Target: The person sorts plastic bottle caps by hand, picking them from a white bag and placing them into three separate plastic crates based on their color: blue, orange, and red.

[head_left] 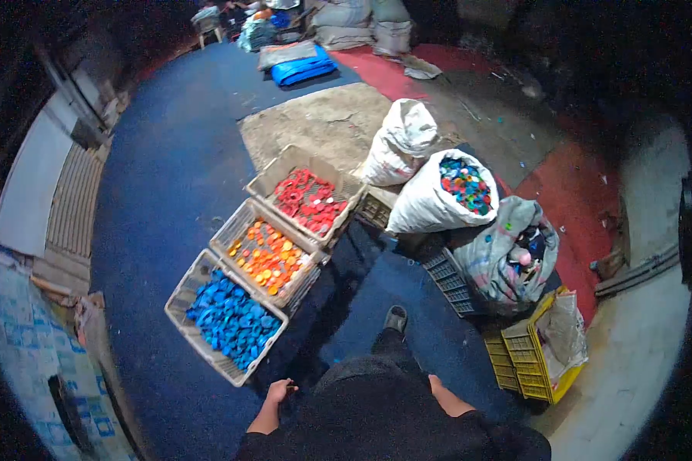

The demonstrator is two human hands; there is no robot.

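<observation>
My left hand (281,390) hangs low beside my body, its fingers curled in; whatever it may hold is too small to make out. Nearest to it is a pale crate of blue plastic caps (234,321), a short way up and to the left, not touched. On my other side, my right hand (436,382) is mostly hidden by my forearm and clothing, so its fingers do not show. In line beyond the blue caps stand a crate of orange and yellow caps (267,255) and a crate of red caps (309,201).
To the right stand an open white sack of mixed caps (466,187), another white sack (402,142), a greyish sack (507,253) and yellow crates (529,359). Blue matting (161,177) covers much of the floor. Folded blue sheeting (304,67) and stuffed sacks (342,23) lie at the back.
</observation>
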